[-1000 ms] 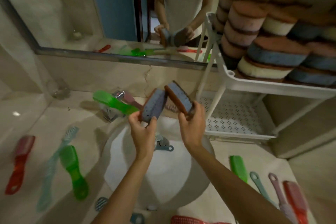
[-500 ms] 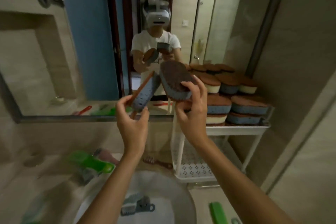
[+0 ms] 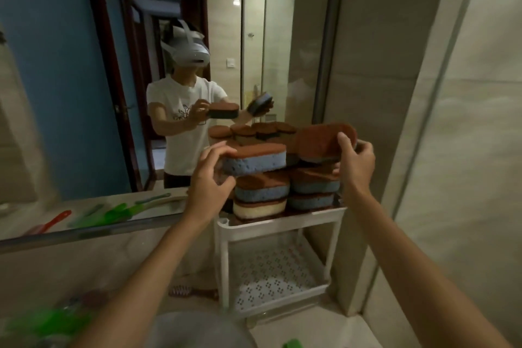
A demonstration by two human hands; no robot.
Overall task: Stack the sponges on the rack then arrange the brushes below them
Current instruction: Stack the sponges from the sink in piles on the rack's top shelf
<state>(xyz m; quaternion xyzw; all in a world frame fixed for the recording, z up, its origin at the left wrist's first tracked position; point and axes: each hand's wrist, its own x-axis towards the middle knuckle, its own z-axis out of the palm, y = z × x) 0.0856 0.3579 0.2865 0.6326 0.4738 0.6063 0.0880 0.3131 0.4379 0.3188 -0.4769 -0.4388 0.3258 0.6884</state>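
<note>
My left hand (image 3: 209, 178) holds a blue sponge with a brown scouring top (image 3: 254, 159) level, just above the front left pile on the rack. My right hand (image 3: 354, 159) grips a second sponge (image 3: 322, 140), tilted so its brown face shows, over the right pile. The white two-shelf rack (image 3: 279, 224) carries several piled sponges (image 3: 262, 195) on its top shelf, blue and cream with brown tops. Its perforated lower shelf (image 3: 271, 271) holds nothing. A brown brush (image 3: 192, 291) lies on the counter left of the rack's foot.
A wall mirror (image 3: 84, 93) behind the counter reflects a person and the sponges. The round basin (image 3: 195, 330) sits at the bottom centre. A blurred green brush (image 3: 48, 322) lies at bottom left, and a green tip (image 3: 292, 343) shows at the bottom edge. A tiled wall stands right of the rack.
Both hands have risen from over the basin to the rack's top shelf with a sponge in each. The left sponge has turned level, and the view has swung up and right.
</note>
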